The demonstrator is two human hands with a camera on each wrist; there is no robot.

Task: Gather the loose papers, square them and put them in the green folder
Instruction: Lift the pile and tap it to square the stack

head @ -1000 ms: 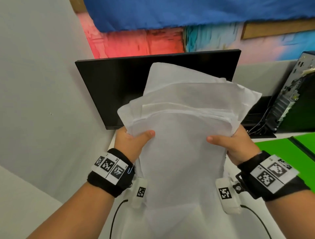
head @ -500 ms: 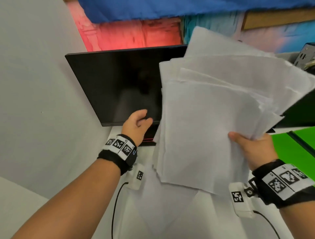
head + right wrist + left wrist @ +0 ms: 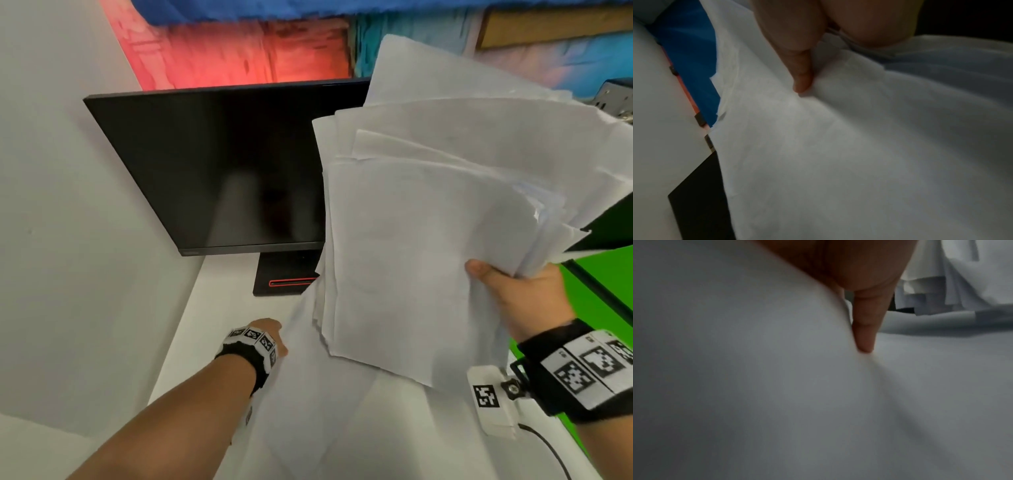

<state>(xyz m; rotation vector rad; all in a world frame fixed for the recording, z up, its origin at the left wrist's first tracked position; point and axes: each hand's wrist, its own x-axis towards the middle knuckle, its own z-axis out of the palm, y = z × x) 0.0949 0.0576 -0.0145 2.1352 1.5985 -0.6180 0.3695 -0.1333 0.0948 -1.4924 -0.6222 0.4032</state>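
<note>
My right hand point(image 3: 507, 284) grips an uneven stack of white papers point(image 3: 428, 222) by its right edge and holds it up in front of the monitor. The thumb point(image 3: 801, 81) lies on the top sheet and the fingers are hidden behind. My left hand point(image 3: 270, 339) is low at the desk, at the left edge of a loose white sheet point(image 3: 325, 394). In the left wrist view the thumb point(image 3: 865, 337) presses a crease into this sheet point(image 3: 777, 386), which hides the fingers. The green folder point(image 3: 603, 294) lies open at the right, partly behind the stack.
A black monitor point(image 3: 222, 171) on a stand point(image 3: 284, 274) fills the back of the white desk point(image 3: 212, 325). A grey partition point(image 3: 68, 240) closes the left side. A computer tower point(image 3: 616, 99) peeks out at the far right.
My left hand let go of the stack and dropped to the loose sheet on the desk. My right hand carried the stack to the right, alone.
</note>
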